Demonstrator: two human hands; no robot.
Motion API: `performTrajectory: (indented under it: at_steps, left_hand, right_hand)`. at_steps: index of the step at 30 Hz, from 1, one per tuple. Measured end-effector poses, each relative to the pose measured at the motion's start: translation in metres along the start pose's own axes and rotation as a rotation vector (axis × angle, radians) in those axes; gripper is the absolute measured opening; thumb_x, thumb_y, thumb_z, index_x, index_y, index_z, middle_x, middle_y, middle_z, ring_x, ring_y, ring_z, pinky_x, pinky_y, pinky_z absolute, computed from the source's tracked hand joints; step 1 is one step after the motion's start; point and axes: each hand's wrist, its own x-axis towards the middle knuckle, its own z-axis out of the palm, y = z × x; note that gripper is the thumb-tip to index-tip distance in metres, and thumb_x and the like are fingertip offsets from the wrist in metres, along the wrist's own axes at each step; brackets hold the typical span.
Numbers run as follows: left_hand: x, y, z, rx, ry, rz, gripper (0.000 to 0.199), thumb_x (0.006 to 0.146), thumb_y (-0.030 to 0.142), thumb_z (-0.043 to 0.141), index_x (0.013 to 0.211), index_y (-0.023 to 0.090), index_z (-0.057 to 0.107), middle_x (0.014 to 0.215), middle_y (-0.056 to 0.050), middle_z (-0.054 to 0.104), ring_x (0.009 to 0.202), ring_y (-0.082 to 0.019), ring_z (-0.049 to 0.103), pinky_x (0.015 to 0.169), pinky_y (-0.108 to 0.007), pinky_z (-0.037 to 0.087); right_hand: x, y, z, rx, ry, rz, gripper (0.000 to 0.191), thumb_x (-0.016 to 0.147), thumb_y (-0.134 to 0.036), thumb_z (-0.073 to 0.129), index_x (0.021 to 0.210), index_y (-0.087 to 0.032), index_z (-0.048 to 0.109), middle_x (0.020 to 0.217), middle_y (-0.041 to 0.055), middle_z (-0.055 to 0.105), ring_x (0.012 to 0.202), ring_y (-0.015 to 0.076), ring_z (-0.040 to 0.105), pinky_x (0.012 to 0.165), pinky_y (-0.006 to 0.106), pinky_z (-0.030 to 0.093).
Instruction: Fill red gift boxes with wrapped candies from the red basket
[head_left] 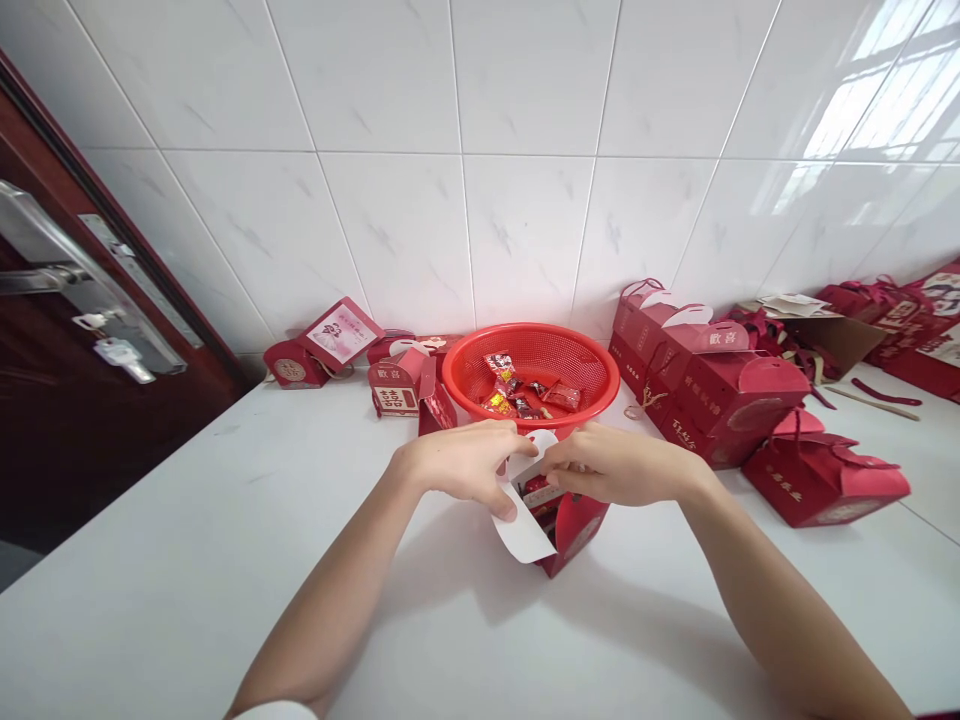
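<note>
A red gift box (576, 528) stands on the white table with its top flaps raised, their white insides showing, and packets inside it. On its left side, my left hand (469, 465) holds a white-lined flap between thumb and fingers. My right hand (611, 463) is at the box's far right edge, its fingers curled over the opening; what they grip, if anything, is hidden. Directly behind the box is a red plastic basket (531, 335) with several wrapped sweets (501, 402) in it.
Several small red boxes (396, 385) stand left of the basket. More red boxes (709, 400) are lined up to the right, with an open carton (844, 340) and red bags (919, 315) beyond. A tiled wall runs behind; a door (67, 330) is at left.
</note>
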Motion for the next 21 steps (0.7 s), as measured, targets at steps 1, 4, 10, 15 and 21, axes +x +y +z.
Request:
performTrajectory:
  at_steps: [1, 4, 10, 15, 21]
  left_hand:
    - [0.0, 0.0, 0.0, 0.002, 0.004, 0.003, 0.044, 0.069, 0.04, 0.071, 0.109, 0.023, 0.061, 0.104, -0.004, 0.057, 0.097, -0.024, 0.058, 0.069, -0.029, 0.044]
    - [0.0, 0.001, 0.0, 0.008, 0.002, -0.002, 0.042, 0.07, 0.043, 0.071, 0.105, 0.023, 0.061, 0.104, -0.004, 0.057, 0.096, -0.025, 0.058, 0.068, -0.029, 0.043]
    - [0.0, 0.002, 0.0, 0.017, -0.011, 0.006, 0.047, 0.071, 0.044, 0.072, 0.112, 0.024, 0.06, 0.106, -0.004, 0.057, 0.098, -0.024, 0.058, 0.069, -0.029, 0.044]
    - [0.0, 0.002, 0.0, 0.021, -0.02, 0.005, 0.054, 0.073, 0.048, 0.071, 0.121, 0.026, 0.059, 0.107, -0.003, 0.056, 0.102, -0.024, 0.057, 0.071, -0.028, 0.045]
    - [-0.001, 0.005, -0.001, 0.03, -0.018, 0.014, 0.053, 0.074, 0.047, 0.071, 0.12, 0.025, 0.061, 0.107, -0.004, 0.057, 0.1, -0.023, 0.058, 0.072, -0.028, 0.044]
  right_hand:
    - [0.0, -0.001, 0.001, 0.014, -0.01, 0.006, 0.027, 0.098, -0.021, 0.043, 0.086, -0.018, 0.066, 0.065, -0.0015, 0.054, 0.055, 0.0109, 0.044, 0.054, 0.025, 0.03]
    - [0.003, -0.003, 0.006, 0.045, -0.077, 0.006, 0.029, 0.101, -0.028, 0.042, 0.083, -0.019, 0.064, 0.071, -0.0008, 0.057, 0.062, 0.0119, 0.047, 0.057, 0.025, 0.033]
    - [-0.001, -0.004, 0.003, 0.129, -0.063, 0.015, 0.038, 0.105, -0.039, 0.036, 0.089, -0.019, 0.064, 0.075, -0.0005, 0.059, 0.065, 0.0123, 0.05, 0.061, 0.026, 0.038]
    - [0.001, -0.007, 0.008, 0.129, -0.19, 0.019, 0.045, 0.105, -0.046, 0.035, 0.086, -0.017, 0.064, 0.082, 0.0031, 0.064, 0.071, 0.014, 0.055, 0.063, 0.027, 0.04]
    - [-0.008, 0.001, 0.012, 0.159, -0.072, 0.024, 0.037, 0.096, -0.052, 0.055, 0.102, -0.019, 0.069, 0.087, 0.0029, 0.069, 0.072, 0.0147, 0.058, 0.063, 0.026, 0.042]
